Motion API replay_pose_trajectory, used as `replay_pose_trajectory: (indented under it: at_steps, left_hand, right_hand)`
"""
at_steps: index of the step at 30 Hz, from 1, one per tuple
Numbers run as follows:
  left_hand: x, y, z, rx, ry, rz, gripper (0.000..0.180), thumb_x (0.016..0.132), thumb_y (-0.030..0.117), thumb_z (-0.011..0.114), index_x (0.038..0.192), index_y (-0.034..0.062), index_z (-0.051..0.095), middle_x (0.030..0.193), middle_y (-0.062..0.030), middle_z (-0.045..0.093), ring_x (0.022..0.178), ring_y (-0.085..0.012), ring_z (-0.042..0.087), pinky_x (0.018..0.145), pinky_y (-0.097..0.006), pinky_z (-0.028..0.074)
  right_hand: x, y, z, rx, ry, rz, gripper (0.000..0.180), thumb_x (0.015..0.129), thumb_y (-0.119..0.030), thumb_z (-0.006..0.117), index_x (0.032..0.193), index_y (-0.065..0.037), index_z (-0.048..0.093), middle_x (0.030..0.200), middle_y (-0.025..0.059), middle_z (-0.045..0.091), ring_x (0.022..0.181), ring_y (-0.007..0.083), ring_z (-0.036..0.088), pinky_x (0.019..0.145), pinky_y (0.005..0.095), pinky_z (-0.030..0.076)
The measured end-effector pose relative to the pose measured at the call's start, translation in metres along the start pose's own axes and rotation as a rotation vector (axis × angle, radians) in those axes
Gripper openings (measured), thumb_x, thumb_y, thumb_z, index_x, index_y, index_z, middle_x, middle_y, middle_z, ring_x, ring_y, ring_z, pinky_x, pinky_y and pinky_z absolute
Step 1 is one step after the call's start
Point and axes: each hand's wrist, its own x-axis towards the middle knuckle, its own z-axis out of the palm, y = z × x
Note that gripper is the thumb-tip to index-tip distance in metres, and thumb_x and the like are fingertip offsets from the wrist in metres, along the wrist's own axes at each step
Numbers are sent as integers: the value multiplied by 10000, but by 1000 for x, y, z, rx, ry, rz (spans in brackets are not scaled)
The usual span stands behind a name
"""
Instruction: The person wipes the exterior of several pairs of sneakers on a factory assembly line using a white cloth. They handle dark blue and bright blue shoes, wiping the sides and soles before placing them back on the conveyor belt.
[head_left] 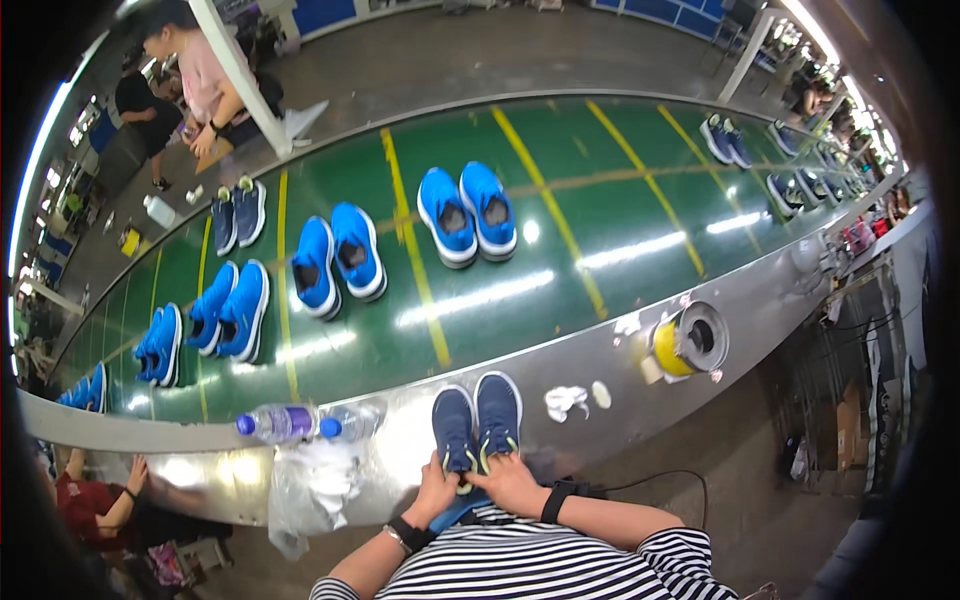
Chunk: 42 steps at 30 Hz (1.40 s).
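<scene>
Right in front of me, a pair of navy sneakers with white soles and pale green lining stands on the metal ledge (590,440), toes pointing away. My left hand (436,492) grips the collar of the left navy sneaker (453,418). At the right navy sneaker (498,402), my right hand (508,486) has its fingers closed around the opening. The two sneakers stand side by side, nearly touching. Fingers and wrists partly hide their heels, and the fingertips inside the openings are hard to make out.
Beyond the ledge runs a green conveyor belt (560,270) with yellow lines, bearing several blue sneakers (487,205) and navy ones (238,212). A tape roll (690,340), crumpled white paper (566,402), bottles (285,423) and a plastic bag (300,500) lie on the ledge. People stand left.
</scene>
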Motion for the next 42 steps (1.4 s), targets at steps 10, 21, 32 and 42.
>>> replay_pose_trajectory:
  at_steps: [10,21,32,42]
  left_hand:
    - [116,135,-77,248,-157,335,584,811,240,663,1329,66,457,1172,-282,503,1074,-389,513,918,-422,430]
    - [370,237,-17,1007,-36,100,727,740,451,697,1388,337,390,1220,-312,460,1150,-454,451,960,-584,338]
    - [326,243,-34,942,-31,207,519,675,542,723,1085,228,672,982,-205,598,915,-359,608,782,-419,502]
    - [37,145,-70,751,43,281,425,594,399,805,931,186,658,902,-172,522,807,-350,541,685,-437,452]
  right_hand:
    - [63,161,-237,100,-149,229,506,668,-530,741,984,-137,696,805,103,620,846,294,602,788,429,418]
    - [67,502,-288,-220,-220,853,454,656,-400,770,1058,-218,664,1170,168,520,1179,346,452,981,549,335]
    - [54,426,-307,16,72,507,478,708,-137,756,1135,-64,555,1125,200,526,1092,366,502,919,410,415]
    - [-12,152,-126,206,-170,151,388,724,-154,722,1091,-104,605,1190,133,521,1116,340,472,928,428,407]
